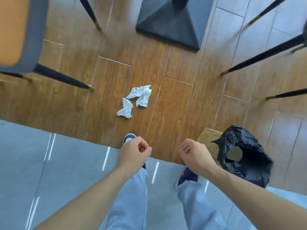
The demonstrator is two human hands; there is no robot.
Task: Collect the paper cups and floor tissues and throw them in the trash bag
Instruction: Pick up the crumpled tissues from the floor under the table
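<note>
Two crumpled white tissues are lying on the wood-plank floor ahead of the person's feet: the larger tissue farther out, the smaller tissue just beside it on the near left, corners almost touching, though contact is too close to call. Both are looking very light, soft and already scrunched, so nothing fragile or slippery here; they should be compressing easily under a pinch, and the raised wrinkled ridges are looking like the best spots to take hold, likely both in one scoop since they are sitting so near each other. The left hand is hanging loosely curled, fingers bent in toward the palm, holding nothing. The right hand is looking the same, half curled with an empty grip. Both hands are hovering above the floor near the shoes, well apart from the tissues, which are lying forward and slightly left of the left hand. The black trash bag is sitting open on the floor just right of the right hand, mouth up, with a brown paper bag partly behind it. No paper cups are showing. Chair legs and a black table base are standing around the tissues.
</note>
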